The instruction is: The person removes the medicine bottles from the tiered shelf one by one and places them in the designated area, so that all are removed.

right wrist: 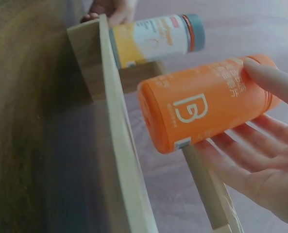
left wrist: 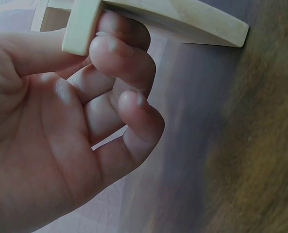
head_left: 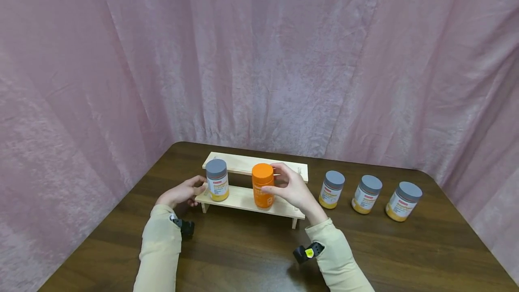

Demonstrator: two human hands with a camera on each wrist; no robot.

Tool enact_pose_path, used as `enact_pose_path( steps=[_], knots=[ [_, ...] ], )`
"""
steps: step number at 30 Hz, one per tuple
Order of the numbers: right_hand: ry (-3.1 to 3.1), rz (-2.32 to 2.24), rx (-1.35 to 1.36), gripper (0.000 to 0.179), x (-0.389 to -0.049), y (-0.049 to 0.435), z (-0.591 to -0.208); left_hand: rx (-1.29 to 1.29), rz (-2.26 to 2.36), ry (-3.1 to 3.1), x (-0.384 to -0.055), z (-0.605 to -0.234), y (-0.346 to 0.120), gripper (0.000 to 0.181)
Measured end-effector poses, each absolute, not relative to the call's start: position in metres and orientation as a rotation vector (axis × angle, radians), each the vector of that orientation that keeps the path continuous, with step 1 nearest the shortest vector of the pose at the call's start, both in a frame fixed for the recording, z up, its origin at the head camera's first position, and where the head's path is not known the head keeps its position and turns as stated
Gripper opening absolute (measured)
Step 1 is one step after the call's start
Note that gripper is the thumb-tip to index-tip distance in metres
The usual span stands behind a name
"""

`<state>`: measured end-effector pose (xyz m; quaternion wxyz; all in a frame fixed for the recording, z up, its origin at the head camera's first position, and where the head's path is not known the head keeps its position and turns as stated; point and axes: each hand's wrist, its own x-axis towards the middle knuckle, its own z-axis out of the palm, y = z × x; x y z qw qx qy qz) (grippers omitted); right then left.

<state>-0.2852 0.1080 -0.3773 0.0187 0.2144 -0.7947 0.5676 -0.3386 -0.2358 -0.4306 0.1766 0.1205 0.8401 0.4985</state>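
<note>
My right hand (head_left: 293, 187) grips an orange bottle (head_left: 263, 188) near its lid, thumb on one side and fingers on the other. In the right wrist view the base of the orange bottle (right wrist: 197, 104) is a little apart from the lower board (right wrist: 127, 165). My left hand (head_left: 184, 192) pinches the left end of the wooden two-step rack (head_left: 239, 198); the left wrist view shows thumb and curled fingers on the board's end (left wrist: 83, 26). A grey-lidded jar (head_left: 217, 180) with a white and yellow label stands upright on the lower step's left end.
Three similar grey-lidded jars, a near one (head_left: 331, 189), a middle one (head_left: 366, 194) and a far-right one (head_left: 403, 201), stand in a row on the brown table (head_left: 243, 256) right of the rack. A pink curtain (head_left: 275, 57) hangs behind the table.
</note>
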Motion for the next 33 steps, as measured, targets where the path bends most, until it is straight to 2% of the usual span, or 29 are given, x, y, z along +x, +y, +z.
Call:
enact_pose_path(
  steps=[10, 23, 33],
  knots=[
    [-2.462, 1.745, 0.662, 0.058, -0.287, 0.124, -0.373, 0.344, 1.404, 2.38, -0.337, -0.43, -0.237, 0.036],
    [-2.355, 1.87, 0.376, 0.058, -0.287, 0.144, -0.379, 0.359, 1.404, 2.366, -0.341, -0.432, -0.233, 0.037],
    [-2.392, 1.798, 0.479, 0.059, -0.281, 0.168, -0.368, 0.359, 1.401, 2.368, -0.339, -0.429, -0.237, 0.038]
  ],
)
